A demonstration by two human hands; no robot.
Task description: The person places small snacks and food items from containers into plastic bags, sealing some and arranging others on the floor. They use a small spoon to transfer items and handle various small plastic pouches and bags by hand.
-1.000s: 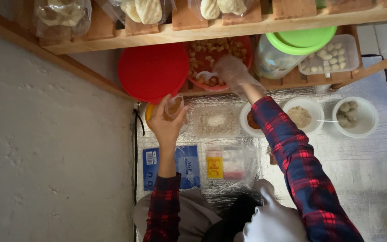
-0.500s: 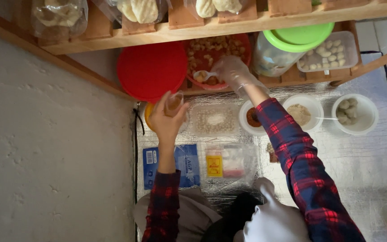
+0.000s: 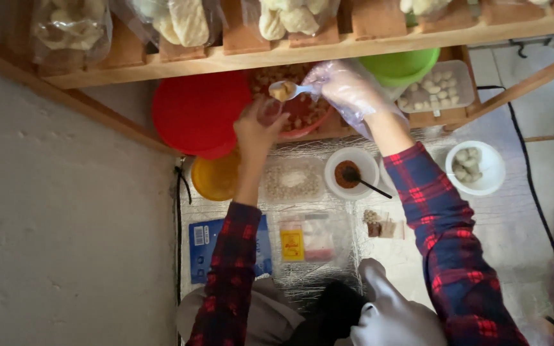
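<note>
Nearest the person, flat packets lay along the near edge of the foil-covered surface [image 3: 520, 237]: a blue packet [image 3: 203, 247] at the left and a clear bag with a yellow label [image 3: 309, 242] beside it, with a few small brown pieces [image 3: 379, 225] to the right. Their contents could not be made out.

Further in stood a row of containers: a yellow bowl [image 3: 216, 179] at the left edge, a clear tub of pale round pieces [image 3: 293, 181], a white bowl of reddish-brown powder [image 3: 349, 172] with a dark spoon resting in it, and a white bowl of pale lumps [image 3: 476, 168] toward the right.

At the far edge, over the red bowl of pale and brown nuggets [image 3: 302, 112], the left hand [image 3: 258, 128] pinched a small clear cup [image 3: 269, 110], its fingers wrapped around it. The gloved right hand [image 3: 347, 90] pinched a white spoon [image 3: 286, 90] loaded with a nugget, just above the cup. A red lid [image 3: 200, 112] leaned to the left; a green-lidded jar [image 3: 402, 67] and a clear tray of white pieces [image 3: 440, 90] sat to the right under the wooden shelf [image 3: 354, 45].

The cup's mouth looked narrow against the spoon's load, so a tilt off-centre would likely have dropped the piece back into the bowl or onto the foil. The loose glove could have slipped on the handle, and the right sleeve [image 3: 431, 211] hung close over the powder bowl's spoon and could have knocked it.
</note>
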